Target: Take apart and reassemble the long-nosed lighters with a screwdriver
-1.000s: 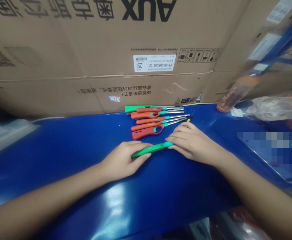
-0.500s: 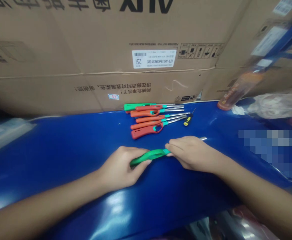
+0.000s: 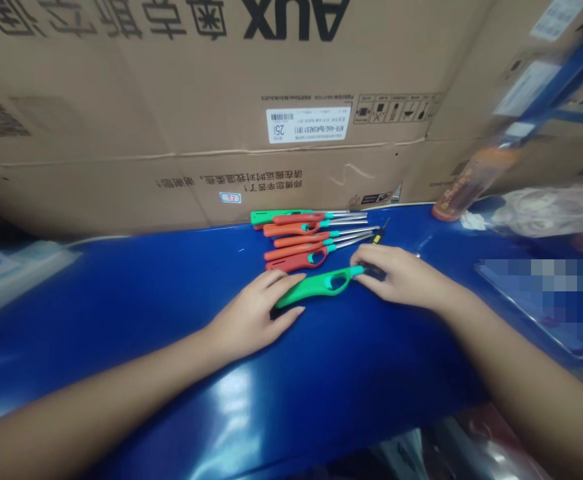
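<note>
A green long-nosed lighter lies flat side up just in front of the other lighters, over the blue table surface. My left hand has its thumb and fingers on either side of the handle's rear end. My right hand is closed around the front end, by the turquoise collar, and hides most of the metal nozzle. Beyond both hands rests a row of several red and orange lighters, with another green lighter at the back. A small black-and-yellow screwdriver shows partly behind my right hand.
A large cardboard box stands along the back of the blue table. An orange-capped bottle and a clear plastic bag are at the back right. Pale plastic packaging lies at the left.
The green lighter has moved away from me towards the row and turned from its narrow edge onto its flat side. Both hands moved with it, and the left fingers have loosened somewhat.
</note>
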### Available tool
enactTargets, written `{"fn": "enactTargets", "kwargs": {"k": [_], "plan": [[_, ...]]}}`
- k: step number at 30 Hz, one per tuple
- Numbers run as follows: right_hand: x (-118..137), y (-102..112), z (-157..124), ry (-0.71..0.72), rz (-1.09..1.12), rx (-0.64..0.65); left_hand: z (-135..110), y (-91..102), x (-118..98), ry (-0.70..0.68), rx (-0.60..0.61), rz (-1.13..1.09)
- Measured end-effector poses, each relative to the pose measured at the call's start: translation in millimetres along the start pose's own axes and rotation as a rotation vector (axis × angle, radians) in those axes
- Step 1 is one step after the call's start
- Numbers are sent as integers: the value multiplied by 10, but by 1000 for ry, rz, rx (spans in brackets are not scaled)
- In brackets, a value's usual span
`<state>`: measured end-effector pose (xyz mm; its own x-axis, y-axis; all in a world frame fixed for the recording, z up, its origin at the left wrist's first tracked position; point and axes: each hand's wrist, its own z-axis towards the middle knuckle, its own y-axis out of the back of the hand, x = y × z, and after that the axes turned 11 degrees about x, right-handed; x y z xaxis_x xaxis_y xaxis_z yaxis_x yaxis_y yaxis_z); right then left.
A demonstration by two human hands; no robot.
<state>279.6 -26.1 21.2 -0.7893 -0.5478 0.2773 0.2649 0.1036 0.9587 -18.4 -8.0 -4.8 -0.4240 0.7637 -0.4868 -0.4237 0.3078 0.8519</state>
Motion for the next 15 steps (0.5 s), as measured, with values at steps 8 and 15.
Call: {"fn": "enactTargets", "kwargs": {"k": [8,15], "plan": [[-134,59,-6,40,193,143,-30,17,90,55,17,1],[-598,7,-19,-140,44,-181,44,421,102,97,22,65]]}}
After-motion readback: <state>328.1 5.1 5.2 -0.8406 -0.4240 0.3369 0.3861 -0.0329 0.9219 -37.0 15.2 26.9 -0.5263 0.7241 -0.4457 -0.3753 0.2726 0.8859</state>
